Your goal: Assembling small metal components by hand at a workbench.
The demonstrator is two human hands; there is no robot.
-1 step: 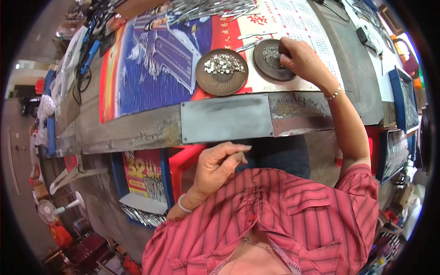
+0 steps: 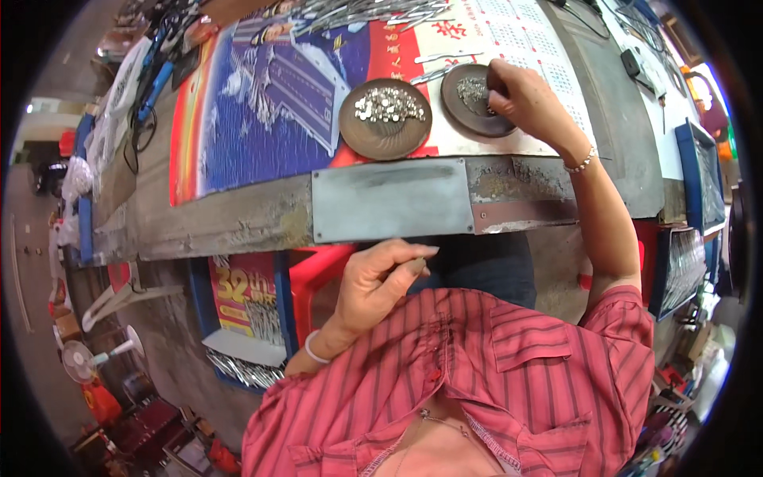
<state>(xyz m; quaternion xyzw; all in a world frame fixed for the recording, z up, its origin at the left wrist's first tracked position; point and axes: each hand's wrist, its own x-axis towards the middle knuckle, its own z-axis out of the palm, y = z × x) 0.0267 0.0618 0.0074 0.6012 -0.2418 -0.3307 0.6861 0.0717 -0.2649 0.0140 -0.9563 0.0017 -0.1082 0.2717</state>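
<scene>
Left hand [image 2: 380,282], held close to the body below the bench edge, with thumb and fingertips pinched narrowly on a small dark metal piece [image 2: 416,264] whose kind cannot be told; a pale bangle sits on that wrist. Right hand [image 2: 526,99], arm stretched out over the workbench [image 2: 238,226], fingers curled down into the right-hand dark round dish [image 2: 465,99], fingertips among the small silvery metal parts [image 2: 474,87] heaped there; whether a part is gripped cannot be told. A beaded bracelet circles the right wrist. Just beside this dish, to its left, a second dark round dish [image 2: 373,135] carries a larger heap of similar shiny parts. Both dishes rest on a red, white and blue printed calendar sheet [image 2: 254,111] spread over the bench. A grey metal plate [image 2: 391,199] is fixed to the bench's near edge, between the dishes and the left hand. A scatter of thin metal rods [image 2: 373,12] lies at the far edge
</scene>
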